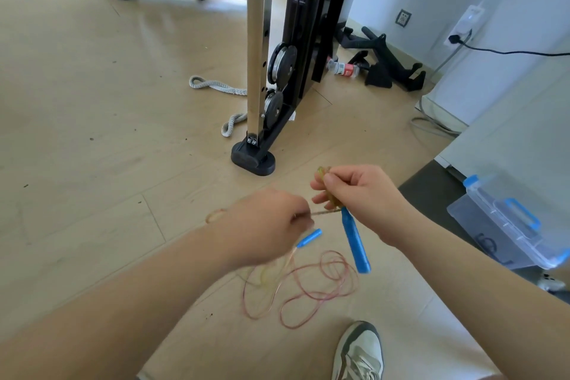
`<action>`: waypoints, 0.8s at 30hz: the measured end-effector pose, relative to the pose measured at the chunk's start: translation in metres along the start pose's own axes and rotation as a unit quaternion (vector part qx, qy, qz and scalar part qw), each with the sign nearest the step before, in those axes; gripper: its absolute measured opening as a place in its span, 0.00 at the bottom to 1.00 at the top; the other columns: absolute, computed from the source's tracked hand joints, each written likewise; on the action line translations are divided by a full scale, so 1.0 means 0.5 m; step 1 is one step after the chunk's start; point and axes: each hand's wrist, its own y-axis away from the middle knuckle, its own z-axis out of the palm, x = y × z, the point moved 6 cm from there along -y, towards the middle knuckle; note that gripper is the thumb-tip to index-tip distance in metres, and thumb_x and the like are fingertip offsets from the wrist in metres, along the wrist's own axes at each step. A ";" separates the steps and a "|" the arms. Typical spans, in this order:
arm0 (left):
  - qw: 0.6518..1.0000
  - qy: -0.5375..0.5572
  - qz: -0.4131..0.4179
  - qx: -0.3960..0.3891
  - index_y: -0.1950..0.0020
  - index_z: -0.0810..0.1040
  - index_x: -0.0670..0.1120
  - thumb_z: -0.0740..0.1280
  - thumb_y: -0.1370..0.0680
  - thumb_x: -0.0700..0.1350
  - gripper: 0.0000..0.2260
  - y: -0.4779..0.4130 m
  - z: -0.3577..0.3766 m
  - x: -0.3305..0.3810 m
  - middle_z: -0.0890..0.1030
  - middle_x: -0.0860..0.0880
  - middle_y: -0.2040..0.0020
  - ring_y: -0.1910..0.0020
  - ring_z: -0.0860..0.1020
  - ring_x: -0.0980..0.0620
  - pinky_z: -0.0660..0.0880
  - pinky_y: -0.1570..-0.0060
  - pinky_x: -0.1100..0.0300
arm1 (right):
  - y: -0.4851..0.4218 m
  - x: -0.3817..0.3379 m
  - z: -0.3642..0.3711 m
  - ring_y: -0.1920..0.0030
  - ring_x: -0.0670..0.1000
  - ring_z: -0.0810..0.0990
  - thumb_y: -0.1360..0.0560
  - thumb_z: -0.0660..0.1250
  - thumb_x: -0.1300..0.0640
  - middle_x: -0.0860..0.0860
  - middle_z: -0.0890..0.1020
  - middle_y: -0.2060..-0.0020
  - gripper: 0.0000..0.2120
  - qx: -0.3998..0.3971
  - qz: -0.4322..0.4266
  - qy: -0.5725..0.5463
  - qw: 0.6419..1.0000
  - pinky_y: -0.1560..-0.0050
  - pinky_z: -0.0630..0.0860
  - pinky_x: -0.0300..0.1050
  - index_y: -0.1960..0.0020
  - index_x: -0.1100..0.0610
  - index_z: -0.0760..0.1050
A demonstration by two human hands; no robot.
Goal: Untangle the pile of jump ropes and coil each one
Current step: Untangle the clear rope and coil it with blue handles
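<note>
Above floor (92, 102) | right hand (361, 197) fingers clutch yellow coil (333, 205), left hand (265, 219) pinches strand (324, 212) (blurred) | risk: tug could snag red rope (317, 295)

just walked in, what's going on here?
A person is sorting jump ropes. The right hand grips a bunched coil of yellowish rope, with one blue handle hanging below it. The left hand, motion-blurred, pinches a strand of that rope; a second blue handle shows beside it. A red rope lies in loose loops on the floor.
</note>
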 end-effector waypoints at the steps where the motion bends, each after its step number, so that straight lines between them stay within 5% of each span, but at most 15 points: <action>1: 0.999 0.015 -0.001 0.037 0.49 0.82 0.52 0.64 0.18 0.54 0.10 -0.001 -0.025 -0.017 0.77 0.57 0.64 0.62 0.75 0.58 0.73 0.58 0.57 | 0.004 -0.001 -0.001 0.53 0.48 0.87 0.17 0.65 0.56 0.51 0.88 0.53 0.11 -0.015 -0.007 0.028 0.999 0.44 0.83 0.49 0.48 0.58 0.85; 6: 0.978 -0.055 0.039 0.198 0.61 0.80 0.54 0.70 0.28 0.67 0.17 0.015 -0.110 -0.049 0.76 0.58 0.70 0.68 0.73 0.62 0.70 0.68 0.62 | 0.023 -0.018 0.037 0.58 0.50 0.84 0.17 0.63 0.56 0.50 0.88 0.58 0.12 -0.124 -0.027 0.126 0.984 0.45 0.82 0.52 0.51 0.56 0.85; 9: 0.972 -0.051 0.029 0.227 0.61 0.79 0.53 0.69 0.28 0.68 0.19 0.016 -0.130 -0.072 0.77 0.56 0.70 0.67 0.74 0.59 0.72 0.68 0.58 | 0.024 -0.028 0.051 0.62 0.51 0.79 0.16 0.63 0.57 0.57 0.87 0.60 0.13 -0.155 -0.011 0.050 0.987 0.53 0.78 0.48 0.50 0.63 0.84; 12: 0.984 -0.016 0.016 0.176 0.56 0.81 0.52 0.63 0.20 0.62 0.15 0.009 -0.103 -0.089 0.78 0.53 0.67 0.65 0.75 0.57 0.76 0.62 0.51 | 0.022 -0.033 0.056 0.64 0.54 0.76 0.16 0.62 0.58 0.61 0.84 0.62 0.15 -0.157 0.011 -0.094 0.983 0.58 0.74 0.46 0.47 0.71 0.80; 15: 0.993 0.035 -0.024 0.111 0.45 0.80 0.52 0.59 0.16 0.56 0.13 0.003 -0.047 -0.086 0.81 0.51 0.62 0.61 0.78 0.51 0.78 0.56 0.49 | 0.024 -0.038 0.065 0.63 0.52 0.78 0.16 0.61 0.57 0.62 0.85 0.57 0.14 -0.149 0.056 -0.268 0.950 0.59 0.76 0.41 0.46 0.68 0.79; 20: 0.990 0.123 -0.072 0.013 0.32 0.76 0.58 0.56 0.14 0.50 0.14 -0.003 0.034 -0.066 0.75 0.61 0.63 0.70 0.73 0.63 0.68 0.67 0.69 | 0.012 -0.041 0.047 0.55 0.52 0.85 0.15 0.57 0.58 0.64 0.85 0.43 0.15 -0.088 0.077 -0.475 0.872 0.53 0.78 0.40 0.37 0.69 0.74; 22: 0.989 0.127 -0.072 -0.028 0.35 0.78 0.56 0.56 0.14 0.51 0.13 0.001 0.054 -0.054 0.75 0.60 0.64 0.71 0.72 0.62 0.66 0.71 0.73 | 0.000 -0.026 0.034 0.47 0.56 0.86 0.15 0.58 0.61 0.66 0.84 0.42 0.15 -0.038 0.065 -0.462 0.884 0.46 0.81 0.44 0.35 0.71 0.72; 24: 0.989 0.128 -0.040 -0.062 0.45 0.80 0.48 0.58 0.15 0.52 0.13 0.007 0.067 -0.030 0.77 0.53 0.64 0.71 0.70 0.58 0.69 0.69 0.68 | -0.011 -0.004 0.016 0.44 0.58 0.86 0.16 0.61 0.61 0.62 0.85 0.44 0.11 0.025 0.038 -0.328 0.944 0.39 0.81 0.51 0.39 0.67 0.77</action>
